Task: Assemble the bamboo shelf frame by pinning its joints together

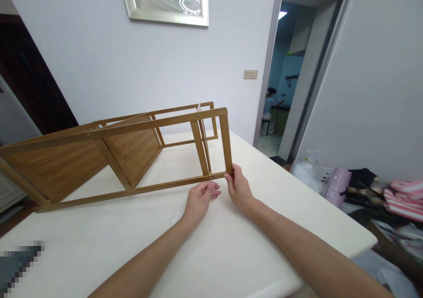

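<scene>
Seeing brown wood-grain rack (134, 146) at 9 o'clock, white table (231, 245) at 6, pink-and-white striped cloth (405, 199) near 4.

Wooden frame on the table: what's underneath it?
Under the frame is the white table, whose top shows through the frame's gaps. The wooden panels cover parts of the tabletop, so I can't tell what, if anything, lies behind them.

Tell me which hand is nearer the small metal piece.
Left. The left hand holds the metal piece; the right hand, farther right, grips the wooden frame.
</scene>
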A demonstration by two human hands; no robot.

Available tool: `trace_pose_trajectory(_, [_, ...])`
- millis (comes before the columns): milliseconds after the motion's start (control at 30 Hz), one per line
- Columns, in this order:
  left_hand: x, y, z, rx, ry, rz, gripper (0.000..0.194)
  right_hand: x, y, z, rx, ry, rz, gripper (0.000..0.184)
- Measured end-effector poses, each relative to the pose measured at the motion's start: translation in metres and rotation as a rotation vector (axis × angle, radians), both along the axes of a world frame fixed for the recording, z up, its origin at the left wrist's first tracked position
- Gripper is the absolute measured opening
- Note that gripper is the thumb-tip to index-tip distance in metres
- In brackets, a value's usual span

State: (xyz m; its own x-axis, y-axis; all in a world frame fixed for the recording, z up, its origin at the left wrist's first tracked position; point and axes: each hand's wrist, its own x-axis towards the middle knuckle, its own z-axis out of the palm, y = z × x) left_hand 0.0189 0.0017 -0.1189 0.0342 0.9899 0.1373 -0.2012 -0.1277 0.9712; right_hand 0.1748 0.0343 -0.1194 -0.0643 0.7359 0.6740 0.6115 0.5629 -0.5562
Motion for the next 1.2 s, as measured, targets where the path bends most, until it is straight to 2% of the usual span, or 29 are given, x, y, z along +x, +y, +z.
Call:
trace_pose_trajectory(267, [0.008, -0.013, 0.014, -0.114, -0.137, -0.007, 0.05, 0.001, 0.0, 0.0, 0.001, 0.008, 0.018, 0.027])
trace_pose_trajectory(667, [0.007, -0.016, 0.007, -0.155, -0.267, -0.02, 0.037, -0.001, -0.003, 0.002, -0.002, 0.016, 0.028, 0.029])
trace_pose_trajectory(1200, [0.01, -0.014, 0.012, -0.195, -0.513, -0.171, 0.017, -0.002, -0.003, 0.002, -0.035, 0.039, 0.03, 0.029])
